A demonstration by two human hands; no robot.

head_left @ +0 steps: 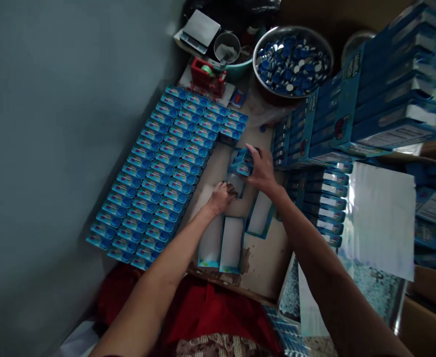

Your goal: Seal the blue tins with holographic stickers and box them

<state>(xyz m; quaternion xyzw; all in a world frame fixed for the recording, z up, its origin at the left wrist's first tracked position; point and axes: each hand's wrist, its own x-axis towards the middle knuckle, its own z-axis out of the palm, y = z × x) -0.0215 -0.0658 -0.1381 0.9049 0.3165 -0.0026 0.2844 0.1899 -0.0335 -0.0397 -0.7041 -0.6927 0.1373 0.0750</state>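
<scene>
My right hand [260, 166] is closed round a few small blue boxes [241, 163] at the far end of a shallow blue cardboard tray with a white inside [236, 184]. The fingers of my left hand [222, 197] are curled on the near left edge of that same tray. Nearer my body lie more such trays: one tray [232, 245] beside another [209, 243], and a third tray [259, 214] to the right. To the left, long rows of small blue boxes [162, 173] stand packed side by side. My hands partly hide the tray between them.
A steel bowl [257, 54] of blue and white caps stands at the back, near a red tape dispenser [203, 74] and a scale [201, 29]. Stacked blue packs [329, 119] rise on the right above a white sheet [381, 213]. The wall [54, 148] borders the left.
</scene>
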